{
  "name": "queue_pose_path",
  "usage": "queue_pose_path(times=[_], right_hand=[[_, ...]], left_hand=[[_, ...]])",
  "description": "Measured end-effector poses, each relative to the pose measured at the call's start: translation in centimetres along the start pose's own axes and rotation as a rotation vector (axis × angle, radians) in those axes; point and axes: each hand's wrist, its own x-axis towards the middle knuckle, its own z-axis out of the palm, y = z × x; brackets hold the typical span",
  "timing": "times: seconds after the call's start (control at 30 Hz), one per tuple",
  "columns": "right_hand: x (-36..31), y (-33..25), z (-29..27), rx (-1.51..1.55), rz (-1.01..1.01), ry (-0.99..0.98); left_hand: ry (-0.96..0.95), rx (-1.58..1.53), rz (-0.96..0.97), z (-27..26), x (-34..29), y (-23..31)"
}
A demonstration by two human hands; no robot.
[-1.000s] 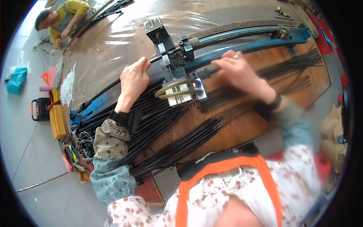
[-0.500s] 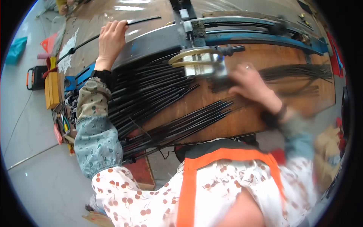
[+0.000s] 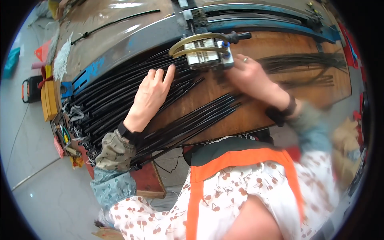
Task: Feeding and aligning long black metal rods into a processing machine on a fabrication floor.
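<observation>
- Left hand point(image 3: 151, 97) has come back from the far-left bench edge, where it was half a second ago, and now lies on the black rods point(image 3: 120, 96) — fingers together and nearly flat, palm down, tips just left of the clamp tool point(image 3: 208, 54).
- Right hand point(image 3: 250, 76) has shifted up toward the tool since then; it sits just right of and below the metal block, touching its lower right corner. It is motion-blurred, so I cannot tell whether the fingers pinch a rod or only press against the block. A ring shows on one finger.
- Rods: main bundle fanned across the wooden bench point(image 3: 256, 116) from lower left up to the tool, under the left palm; a second loose sheaf point(image 3: 196, 120) lies nearer the body, apart from the first. Thinner dark strands point(image 3: 304, 62) lie right of the tool.
- Tool rides on the blue rail point(image 3: 256, 22), with a tan hose looped over its top.
- To do this step well, as I judge it: keep the left palm flat so the bundle does not roll, ease one rod out with the fingertips rather than several, and feed it straight to the block — parallel to its neighbours.
- Risk: fingertips sit close to the clamp; keep them clear of the block.
</observation>
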Motion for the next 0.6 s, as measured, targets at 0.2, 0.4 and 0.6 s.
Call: queue_pose_path(times=[0.2,0.4,0.6], right_hand=[[-0.3,-1.6,0.1,0.16,0.23,0.012],[-0.9,-3.1,-0.2,0.575,0.364,0.03],[-2.5,-3.2,-1.6,0.594,0.348,0.351]], left_hand=[[-0.013,-0.256,0.11,-1.2,-0.4,-1.1],[0.015,-0.289,0.087,-3.9,-1.1,2.7],[0.067,-0.334,0.076,-5.7,1.1,4.4]])
